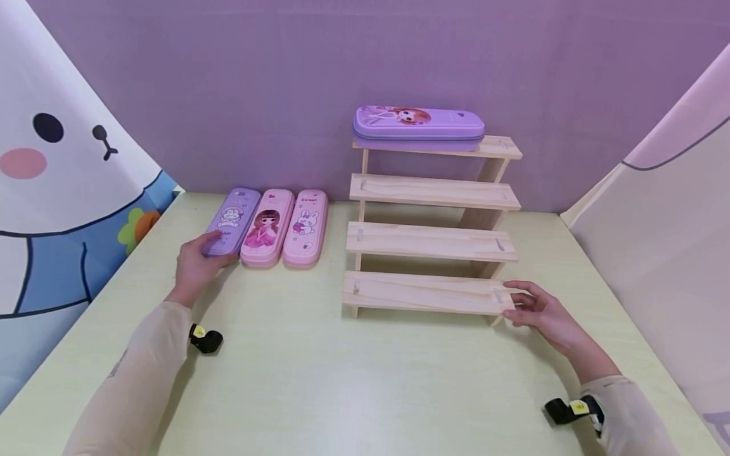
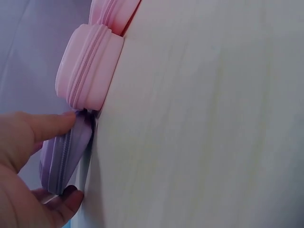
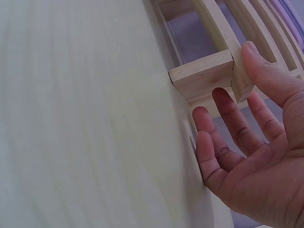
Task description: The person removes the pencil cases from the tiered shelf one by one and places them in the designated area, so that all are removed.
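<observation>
My left hand (image 1: pixel 199 259) grips the near end of a light-purple pencil case (image 1: pixel 236 212) with a cartoon print. In the left wrist view, the purple pencil case (image 2: pixel 64 156) is tilted, with the thumb on its upper side and fingertips at its lower edge. Beside it lie a pink doll-print pencil case (image 1: pixel 263 237) and a pink rabbit-print one (image 1: pixel 306 231). My right hand (image 1: pixel 542 316) holds the right end of the lowest board of a stepped wooden display shelf (image 1: pixel 422 294). The right wrist view shows the thumb against the board; other fingers curve loosely below.
Another purple pencil case (image 1: pixel 419 126), with a doll print, lies on the shelf's top step. A purple cloth (image 1: pixel 256 95) hangs behind the pale table (image 1: pixel 319 380). Printed cloths, one with a cartoon animal (image 1: pixel 68 164), border both sides.
</observation>
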The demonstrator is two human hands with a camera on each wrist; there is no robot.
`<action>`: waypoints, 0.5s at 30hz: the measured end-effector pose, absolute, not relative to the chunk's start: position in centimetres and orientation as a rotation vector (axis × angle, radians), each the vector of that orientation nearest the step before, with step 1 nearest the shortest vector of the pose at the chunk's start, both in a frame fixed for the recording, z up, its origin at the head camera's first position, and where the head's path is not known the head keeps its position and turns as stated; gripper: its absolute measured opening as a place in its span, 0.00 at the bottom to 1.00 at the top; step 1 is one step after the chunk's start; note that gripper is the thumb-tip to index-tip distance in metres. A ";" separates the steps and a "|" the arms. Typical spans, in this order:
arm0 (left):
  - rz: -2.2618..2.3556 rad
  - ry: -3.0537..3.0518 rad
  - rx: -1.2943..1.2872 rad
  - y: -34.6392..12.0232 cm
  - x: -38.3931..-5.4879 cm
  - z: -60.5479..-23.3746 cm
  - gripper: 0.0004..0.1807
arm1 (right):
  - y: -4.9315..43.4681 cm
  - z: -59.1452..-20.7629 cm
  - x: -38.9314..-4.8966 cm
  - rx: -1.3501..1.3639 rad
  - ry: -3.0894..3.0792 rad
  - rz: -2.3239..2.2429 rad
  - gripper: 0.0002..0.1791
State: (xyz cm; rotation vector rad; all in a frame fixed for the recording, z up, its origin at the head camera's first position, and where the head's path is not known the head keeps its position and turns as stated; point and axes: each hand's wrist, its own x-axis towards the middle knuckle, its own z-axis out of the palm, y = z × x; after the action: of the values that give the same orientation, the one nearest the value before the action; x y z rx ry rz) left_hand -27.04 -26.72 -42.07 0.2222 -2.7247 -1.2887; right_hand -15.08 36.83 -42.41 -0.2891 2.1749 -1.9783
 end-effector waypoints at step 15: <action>-0.917 -3.001 0.065 -25.9 -27.4 -42.0 0.34 | 36.9 -42.5 -15.1 -0.276 2.176 -1.980 0.26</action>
State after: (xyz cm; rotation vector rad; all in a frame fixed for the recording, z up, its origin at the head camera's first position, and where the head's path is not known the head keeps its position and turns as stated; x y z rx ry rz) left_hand -27.36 -25.88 -41.99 0.0655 -3.0007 -0.9167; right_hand -15.08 36.90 -42.52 -0.2758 2.1763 -1.9796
